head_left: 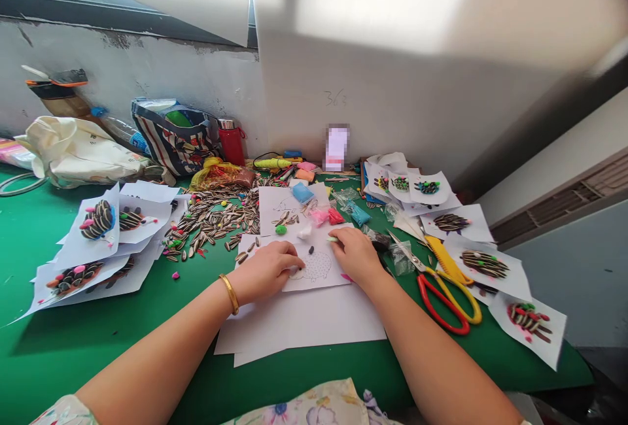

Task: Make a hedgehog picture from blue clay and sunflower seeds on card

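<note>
Take the drawing sheet as your dial, twelve pointing away from you. Your left hand (269,268) rests at nine, fingers bunched at the left end of the outlined animal (318,267); you cannot tell from here whether they pinch anything. Your right hand (357,255) sits at three, with a small pale-green piece (333,238) at its fingertips; whether they clamp it or only touch it, you cannot tell. The drawing sheet (326,284) lies flat between your hands.

Just above the outline, at twelve, is a dark lump (311,250), with a white lump (304,233) beyond it. A green lump (280,230) sits towards eleven. Further out, you have a pink packet (318,217) at twelve, a red packet (335,216) near one and a blue packet (303,193) near twelve. Plain sheets (314,323) stretch under the drawing towards six.

On the green tabletop (161,340), striped seeds (216,216) spread at ten. Scissors (444,288) lie just past three, their handles red and yellow. Seed-covered cards (95,219) pile up at nine, and more cards (485,265) fan from two to past three. Furthest out stand a striped bag (171,140) between ten and eleven, and a red bottle (231,142) at eleven.
</note>
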{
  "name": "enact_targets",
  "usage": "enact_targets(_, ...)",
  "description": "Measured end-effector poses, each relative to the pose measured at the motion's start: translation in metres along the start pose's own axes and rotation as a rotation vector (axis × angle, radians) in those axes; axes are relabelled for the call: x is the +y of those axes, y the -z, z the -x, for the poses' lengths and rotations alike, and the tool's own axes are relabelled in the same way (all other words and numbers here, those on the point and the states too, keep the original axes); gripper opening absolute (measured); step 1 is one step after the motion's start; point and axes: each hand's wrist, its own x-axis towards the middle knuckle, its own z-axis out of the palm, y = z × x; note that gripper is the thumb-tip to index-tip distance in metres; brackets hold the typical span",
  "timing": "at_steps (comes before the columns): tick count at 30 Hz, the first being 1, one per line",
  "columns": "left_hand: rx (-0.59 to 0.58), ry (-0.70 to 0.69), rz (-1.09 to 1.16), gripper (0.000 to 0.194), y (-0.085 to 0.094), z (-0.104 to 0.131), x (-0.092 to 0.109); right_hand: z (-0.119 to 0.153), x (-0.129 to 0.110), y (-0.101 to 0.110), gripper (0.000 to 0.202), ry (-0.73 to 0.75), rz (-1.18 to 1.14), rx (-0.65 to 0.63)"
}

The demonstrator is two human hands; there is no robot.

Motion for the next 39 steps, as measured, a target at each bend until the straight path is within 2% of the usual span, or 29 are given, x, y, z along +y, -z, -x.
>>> enact_targets(9, -0.039, 0.038, 0.044, 0.048, 0.005, 0.0, 0.001, 0.001, 0.0, 0.0, 0.024, -0.005, -0.014, 0.007)
enact_targets(15, -0.041, -0.006, 0.05, 0.04, 0.006, 0.0, 0.0, 0.0, 0.002, -0.002, 0.025, -0.001, -0.015, 0.003)
enact_targets(22, -0.043, 0.042, 0.06, 0.049, 0.01, 0.001, 0.003, 0.0, 0.002, -0.002, 0.026, -0.008, -0.014, 0.014)
enact_targets(31, -0.053, 0.019, 0.04, 0.043, 0.011, 0.001, 0.002, 0.0, 0.001, 0.0, 0.025, -0.005, -0.017, 0.017)
enact_targets(39, 0.067, 0.036, 0.01, 0.027, 0.01, -0.001, 0.005, 0.0, 0.0, 0.008, 0.02, -0.041, 0.028, 0.061)
